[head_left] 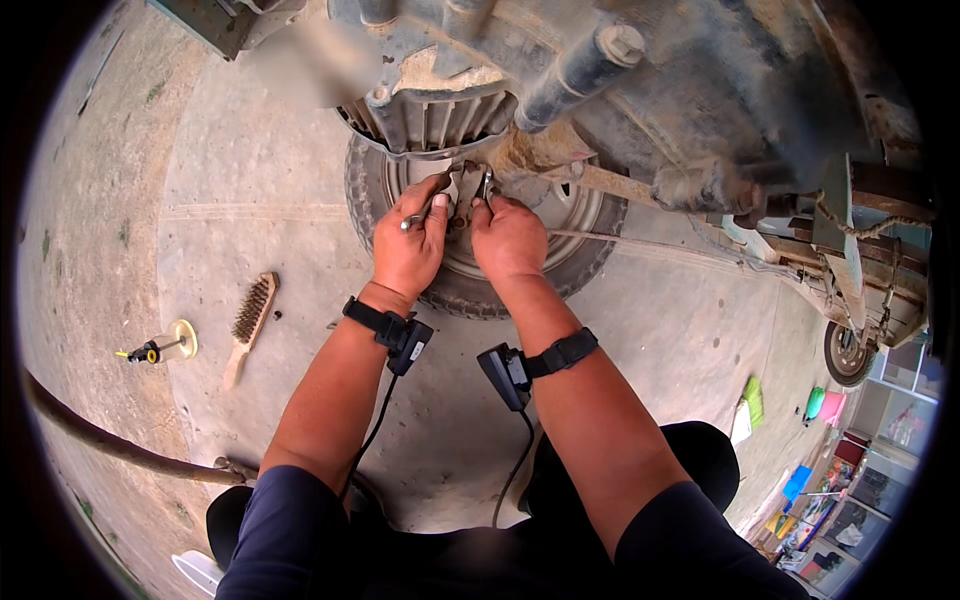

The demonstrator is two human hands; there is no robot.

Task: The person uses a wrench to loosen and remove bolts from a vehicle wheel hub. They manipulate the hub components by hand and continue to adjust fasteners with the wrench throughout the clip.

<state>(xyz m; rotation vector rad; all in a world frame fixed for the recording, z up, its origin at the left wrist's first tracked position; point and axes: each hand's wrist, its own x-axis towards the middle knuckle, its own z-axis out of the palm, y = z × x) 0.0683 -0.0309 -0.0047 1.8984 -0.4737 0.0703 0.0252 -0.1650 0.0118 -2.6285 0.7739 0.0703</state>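
Both my hands are at the hub of a tyred wheel (590,262) lying flat under a grimy machine. My left hand (410,240) is closed around a slim metal tool (408,222) whose shiny rounded end sticks out beside the thumb. Close by on the right, my right hand (510,238) pinches a silvery wrench (486,184), its head pointing away from me. Between the hands are small brownish metal parts (461,205), too small to make out fully. The fingers hide how the tools meet them.
Overhead hangs the machine's ribbed metal casing (450,115), with a thick bolted tube (590,75) to its right. On the concrete at left lie a wire brush (255,310) and a spray bottle (165,345). A long pole (115,437) crosses the lower left.
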